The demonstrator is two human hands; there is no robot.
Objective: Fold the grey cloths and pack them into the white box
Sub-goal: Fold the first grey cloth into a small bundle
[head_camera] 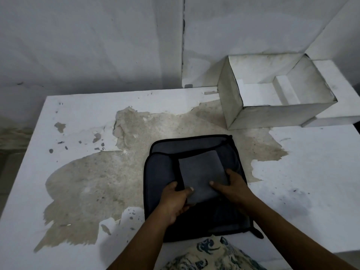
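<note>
A small folded grey cloth lies on top of a stack of larger grey cloths with black edging near the table's front. My left hand grips the folded cloth's near left corner, thumb on top. My right hand holds its near right edge, thumb on top and fingers along the side. The white box stands open at the back right of the table, with only white cardboard pieces visible inside.
The white table has a large patch of peeled paint showing bare grey surface. A second white box sits behind the open one at the right. A white wall runs behind. Patterned clothing shows at the bottom edge.
</note>
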